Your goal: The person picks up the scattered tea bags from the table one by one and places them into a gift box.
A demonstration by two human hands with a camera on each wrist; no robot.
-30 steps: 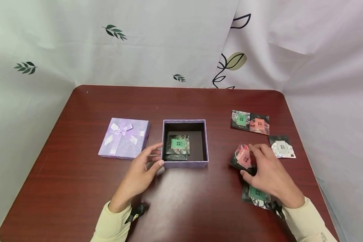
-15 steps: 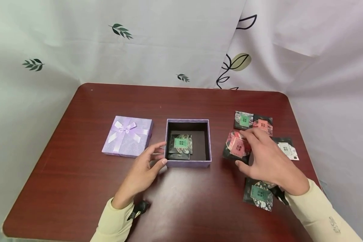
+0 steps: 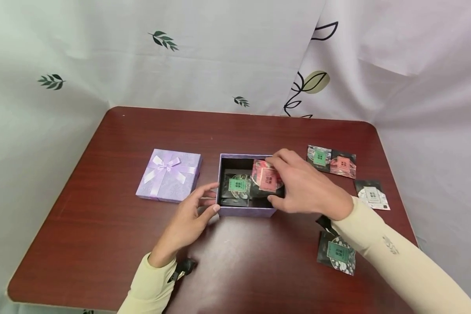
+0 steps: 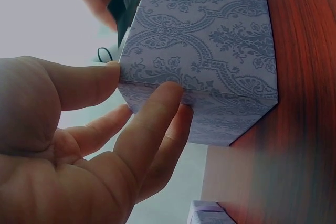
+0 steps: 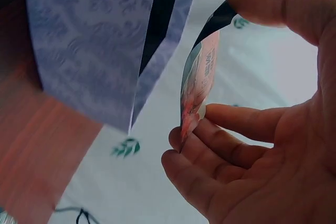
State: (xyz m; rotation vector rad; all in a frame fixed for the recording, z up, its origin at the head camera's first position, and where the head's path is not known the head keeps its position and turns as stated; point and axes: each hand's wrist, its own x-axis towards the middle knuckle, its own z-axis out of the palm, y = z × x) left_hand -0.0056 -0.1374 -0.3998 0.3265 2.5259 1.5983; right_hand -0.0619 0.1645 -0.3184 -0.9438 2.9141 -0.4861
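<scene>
Holding one flat, glossy black sachet with a red floral print and a pink-red label (image 3: 267,179), the right hand (image 3: 304,185) bends its thumb and fingers in a pinch on opposite edges, bowing the sachet in the right wrist view. The sachet is over the right half of the one square, purple patterned cardboard box with a black interior (image 3: 245,212); whether it touches anything inside cannot be told. The left hand (image 3: 190,218) is loosely spread, thumb and fingertips touching the box around its near left corner, without closing round it. At least two sachets lie in the left half of the box: a black sachet with a green label (image 3: 237,185) on top, and a mostly covered dark sachet (image 3: 235,202) showing beneath. Left of the box, near it, sits one square purple lid with a lilac ribbon bow (image 3: 168,175). Four more sachets lie right of the box on the red-brown wooden table (image 3: 235,266): beyond it, a green-labelled sachet (image 3: 319,156) and a red-labelled sachet (image 3: 343,163) side by side; farther right, a white-labelled sachet (image 3: 372,195); and nearer the person than the box, another green-labelled sachet (image 3: 337,253).
</scene>
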